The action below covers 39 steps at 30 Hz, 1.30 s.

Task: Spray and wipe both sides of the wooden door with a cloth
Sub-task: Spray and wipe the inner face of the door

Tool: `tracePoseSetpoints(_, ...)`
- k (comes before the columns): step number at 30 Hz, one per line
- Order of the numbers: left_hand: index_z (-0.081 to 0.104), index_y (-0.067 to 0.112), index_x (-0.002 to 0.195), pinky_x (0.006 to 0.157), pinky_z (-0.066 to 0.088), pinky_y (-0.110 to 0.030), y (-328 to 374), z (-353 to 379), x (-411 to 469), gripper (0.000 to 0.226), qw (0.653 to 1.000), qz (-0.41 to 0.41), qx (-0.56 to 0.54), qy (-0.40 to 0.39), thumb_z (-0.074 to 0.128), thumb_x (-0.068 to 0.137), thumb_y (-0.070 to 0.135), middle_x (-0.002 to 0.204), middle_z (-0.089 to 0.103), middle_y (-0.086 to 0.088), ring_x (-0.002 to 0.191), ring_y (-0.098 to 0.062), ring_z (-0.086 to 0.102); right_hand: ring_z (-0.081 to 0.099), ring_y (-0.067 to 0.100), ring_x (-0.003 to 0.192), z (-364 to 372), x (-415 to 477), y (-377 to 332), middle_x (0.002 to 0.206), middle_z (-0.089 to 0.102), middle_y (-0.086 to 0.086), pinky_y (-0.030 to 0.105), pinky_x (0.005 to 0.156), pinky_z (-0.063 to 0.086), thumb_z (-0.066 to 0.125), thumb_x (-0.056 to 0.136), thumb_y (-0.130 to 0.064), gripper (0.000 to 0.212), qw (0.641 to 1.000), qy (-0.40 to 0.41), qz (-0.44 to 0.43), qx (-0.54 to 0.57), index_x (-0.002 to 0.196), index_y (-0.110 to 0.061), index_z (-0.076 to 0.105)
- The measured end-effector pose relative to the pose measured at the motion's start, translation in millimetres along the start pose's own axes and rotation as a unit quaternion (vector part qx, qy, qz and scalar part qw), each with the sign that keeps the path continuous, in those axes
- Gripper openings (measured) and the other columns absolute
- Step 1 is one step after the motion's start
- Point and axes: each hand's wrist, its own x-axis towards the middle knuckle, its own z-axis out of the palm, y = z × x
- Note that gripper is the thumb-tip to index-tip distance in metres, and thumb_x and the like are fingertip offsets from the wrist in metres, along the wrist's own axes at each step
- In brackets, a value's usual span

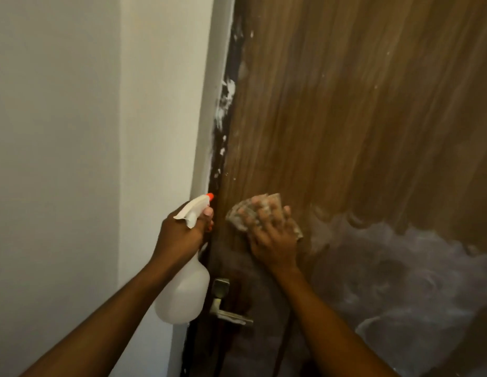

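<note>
Left hand [182,229] is up at the door's edge, fingers wrapped tight round the neck of the spray bottle [184,292], one finger on the trigger. The orange nozzle [210,196] points at the dark gap between the white wall [74,159] and the wooden door [359,118]. The bottle's pale body hangs below the fist, just beside the metal door handle [228,318]. Over to the right hand [272,238]: fingers spread and bent over a bunched, brownish cloth [237,216], pinning it flat against the door face just above handle height. Below and to the right of that hand, cloudy whitish swirls [400,270] cover the lower panel; the wood above shows clean grain. White smears [227,102] run down the dark door edge.
</note>
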Motion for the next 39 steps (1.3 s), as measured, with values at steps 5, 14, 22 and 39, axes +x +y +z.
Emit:
tracePoseSetpoints(5,0.057,0.01,0.122,0.089,0.054,-0.037,-1.0,0.1,1.6,0.061,1.0,0.008,0.013,0.004,0.059,0.075,0.05,0.111,0.065,-0.007,0.098,-0.025,0.064,0.022,0.039,0.148,-14.3,75.3,-6.5,0.16,0.029,0.006,0.058,0.119,0.015,0.051,0.097,-0.035,0.054,0.983,0.062,0.17,-0.039,0.15,-0.029,0.042)
tracePoseSetpoints(14,0.057,0.027,0.116,0.087,0.055,-0.041,-10.3,10.3,5.9,0.051,0.998,0.016,-0.045,0.033,0.06,0.077,0.059,0.11,0.067,-0.004,0.099,-0.023,0.065,0.023,0.038,0.147,4.9,139.1,-27.6,0.153,0.043,0.009,0.057,0.121,0.01,0.059,0.094,-0.021,0.051,0.996,0.089,0.016,0.018,0.144,-0.025,0.051)
tracePoseSetpoints(22,0.055,0.011,0.125,0.097,0.049,-0.047,-29.8,26.9,-15.8,0.048,0.999,-0.007,-0.031,-0.012,0.059,0.084,0.036,0.117,0.063,-0.013,0.107,-0.032,0.061,0.02,0.034,0.148,-0.3,-52.6,-12.4,0.15,0.047,0.007,0.057,0.118,0.021,0.057,0.097,-0.041,0.049,0.999,-0.043,-0.026,0.014,0.144,-0.031,0.049)
tracePoseSetpoints(39,0.053,0.007,0.127,0.068,0.04,-0.003,-28.0,131.8,-70.4,0.036,0.997,0.029,-0.051,-0.053,0.057,0.092,0.018,0.116,0.058,-0.004,0.102,-0.012,0.054,0.03,0.037,0.145,-61.5,-110.6,120.4,0.155,0.038,0.01,0.061,0.116,0.021,0.06,0.095,-0.03,0.053,0.978,0.021,0.203,-0.046,0.146,-0.029,0.046)
